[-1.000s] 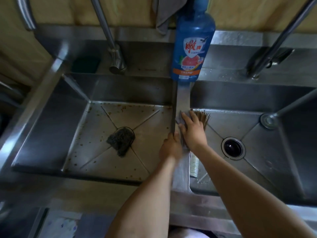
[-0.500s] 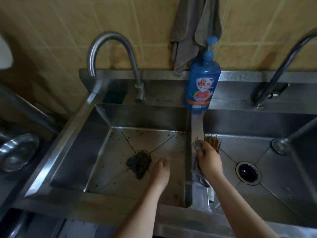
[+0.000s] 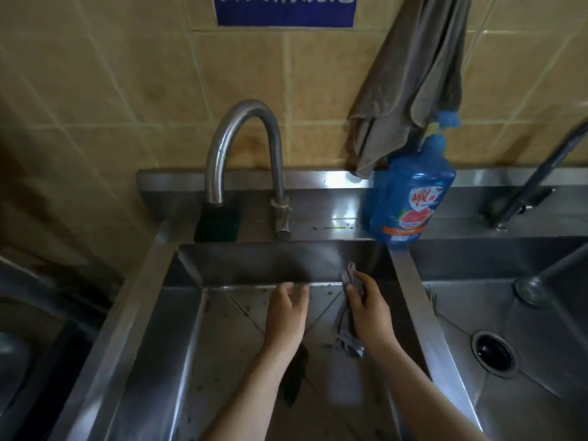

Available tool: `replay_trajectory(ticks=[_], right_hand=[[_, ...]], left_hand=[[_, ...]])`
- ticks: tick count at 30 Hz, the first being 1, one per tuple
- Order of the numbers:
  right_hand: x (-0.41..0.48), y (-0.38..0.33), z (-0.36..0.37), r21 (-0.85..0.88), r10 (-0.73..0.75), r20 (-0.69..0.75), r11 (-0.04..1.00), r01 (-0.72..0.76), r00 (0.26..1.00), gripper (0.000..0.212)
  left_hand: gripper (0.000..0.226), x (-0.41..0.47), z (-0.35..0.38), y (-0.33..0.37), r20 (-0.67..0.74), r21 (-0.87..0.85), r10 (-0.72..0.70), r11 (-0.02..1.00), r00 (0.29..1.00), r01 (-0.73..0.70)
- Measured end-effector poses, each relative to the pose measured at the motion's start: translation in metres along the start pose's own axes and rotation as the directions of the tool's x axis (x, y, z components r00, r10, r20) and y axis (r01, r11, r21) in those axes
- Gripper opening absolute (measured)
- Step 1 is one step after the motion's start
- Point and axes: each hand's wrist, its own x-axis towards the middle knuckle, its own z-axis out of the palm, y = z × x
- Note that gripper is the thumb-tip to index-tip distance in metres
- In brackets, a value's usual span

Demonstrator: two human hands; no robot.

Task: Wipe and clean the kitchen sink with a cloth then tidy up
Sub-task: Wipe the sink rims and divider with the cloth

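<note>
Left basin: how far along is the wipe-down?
Done: nothing looks finished. In hand: the right hand grips the grey cloth at the back right corner of the left basin; the left hand is open beside it. Left: brown specks on the basin floor, the dark scrub pad lying under the left forearm, the right basin, then tidying.

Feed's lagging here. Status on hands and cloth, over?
Right hand grips cloth at back wall of left basin. Left hand open, empty. Dark pad beneath left forearm.
</note>
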Motion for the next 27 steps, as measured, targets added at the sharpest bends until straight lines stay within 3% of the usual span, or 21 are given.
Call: replay_trajectory(ticks=[6,9,11,13,16,21,25,27], right_hand=[[0.032,-0.013,0.033,-0.043,-0.053,-0.016,0.998,0.052,0.998,0.04],[0.058,-0.014,0.041,-0.111,-0.144,-0.024,0.984,0.141,0.989,0.041],[0.077,-0.014,0.046,-0.179,-0.222,-0.032,0.961,0.213,0.975,0.042],[0.097,-0.014,0.052,-0.26,-0.288,-0.019,0.926,0.274,0.957,0.043],[0.123,-0.014,0.06,-0.384,-0.356,0.005,0.862,0.331,0.934,0.043],[0.156,-0.017,0.076,-0.518,-0.455,0.058,0.747,0.417,0.888,0.04],[0.174,-0.017,0.09,-0.523,-0.442,0.16,0.721,0.455,0.883,0.038],[0.175,-0.014,0.097,-0.554,-0.493,0.202,0.655,0.514,0.846,0.035]], left_hand=[[0.037,0.054,0.013,0.0,0.056,0.005,-0.121,0.993,0.991,0.121],[0.048,0.08,0.03,0.002,0.163,0.084,-0.213,0.976,0.963,0.202],[0.048,0.092,0.038,0.002,0.161,0.082,-0.203,0.978,0.966,0.192],[0.038,0.099,0.041,0.002,0.115,0.046,-0.128,0.991,0.985,0.124],[0.027,0.104,0.043,-0.005,0.07,0.155,0.077,0.984,0.995,-0.087],[0.024,0.112,0.05,-0.005,0.024,0.254,0.376,0.894,0.926,-0.369],[0.039,0.121,0.06,-0.002,-0.039,0.328,0.381,0.878,0.924,-0.349],[0.045,0.125,0.064,-0.004,-0.041,0.397,0.349,0.865,0.936,-0.305]])
